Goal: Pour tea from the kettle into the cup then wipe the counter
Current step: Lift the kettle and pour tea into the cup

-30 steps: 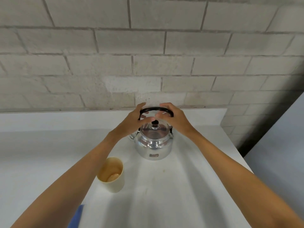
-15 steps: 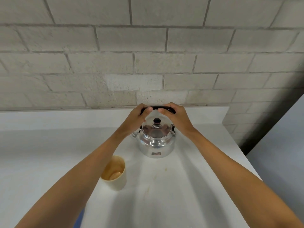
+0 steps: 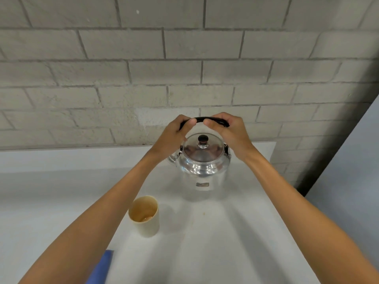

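Observation:
A shiny metal kettle (image 3: 202,171) with a black-knobbed lid stands on the white counter (image 3: 225,242) near the back wall. Its black handle (image 3: 200,119) is raised over the lid. My left hand (image 3: 174,136) grips the handle's left end and my right hand (image 3: 229,134) grips its right end. The spout points left, mostly hidden behind my left wrist. A cream cup (image 3: 144,216) stands upright in front and to the left of the kettle, with a little brown tea at its bottom.
A blue cloth (image 3: 100,267) lies at the counter's near edge, partly under my left forearm. A grey brick wall rises behind the counter. The counter ends on the right beside a dark gap and a pale panel (image 3: 352,181). Small brown stains (image 3: 203,213) mark the counter.
Both hands have moved up from around the lid and closed on the raised black handle. The camera view has tilted slightly; the kettle and cup stay in place.

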`<control>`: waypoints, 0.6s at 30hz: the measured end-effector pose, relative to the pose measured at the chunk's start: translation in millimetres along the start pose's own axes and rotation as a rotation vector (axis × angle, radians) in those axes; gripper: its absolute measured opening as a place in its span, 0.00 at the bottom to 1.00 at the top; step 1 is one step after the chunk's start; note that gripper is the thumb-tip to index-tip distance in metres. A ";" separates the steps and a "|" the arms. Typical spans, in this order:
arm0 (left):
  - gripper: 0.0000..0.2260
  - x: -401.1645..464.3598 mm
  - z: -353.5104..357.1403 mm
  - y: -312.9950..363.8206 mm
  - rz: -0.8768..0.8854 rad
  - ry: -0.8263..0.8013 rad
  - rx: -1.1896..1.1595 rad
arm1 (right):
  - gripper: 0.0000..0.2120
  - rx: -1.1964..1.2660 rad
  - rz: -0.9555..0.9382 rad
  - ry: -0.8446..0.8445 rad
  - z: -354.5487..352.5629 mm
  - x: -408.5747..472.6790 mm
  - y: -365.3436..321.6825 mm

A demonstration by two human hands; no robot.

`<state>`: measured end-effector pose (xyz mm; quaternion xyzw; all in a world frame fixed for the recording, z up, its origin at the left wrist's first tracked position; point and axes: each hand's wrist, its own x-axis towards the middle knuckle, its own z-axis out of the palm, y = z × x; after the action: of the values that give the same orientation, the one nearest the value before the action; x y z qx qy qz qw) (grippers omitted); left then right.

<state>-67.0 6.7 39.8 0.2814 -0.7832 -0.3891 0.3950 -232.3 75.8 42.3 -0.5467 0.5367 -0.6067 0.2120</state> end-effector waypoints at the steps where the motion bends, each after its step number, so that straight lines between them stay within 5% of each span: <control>1: 0.10 -2.3 -1.1 6.2 -0.003 -0.002 -0.011 | 0.03 0.010 0.000 0.003 -1.9 -2.6 -6.7; 14: 0.13 -67.1 -19.7 34.7 -0.036 -0.066 -0.012 | 0.03 -0.014 -0.007 -0.041 -2.0 -49.7 -55.3; 18: 0.29 -97.1 -35.2 8.7 -0.078 -0.089 0.100 | 0.03 -0.072 0.014 -0.079 3.7 -64.5 -53.8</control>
<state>12.7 70.5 21.8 0.3135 -0.8069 -0.3768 0.3296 -191.2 146.6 61.1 -0.5739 0.5530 -0.5634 0.2176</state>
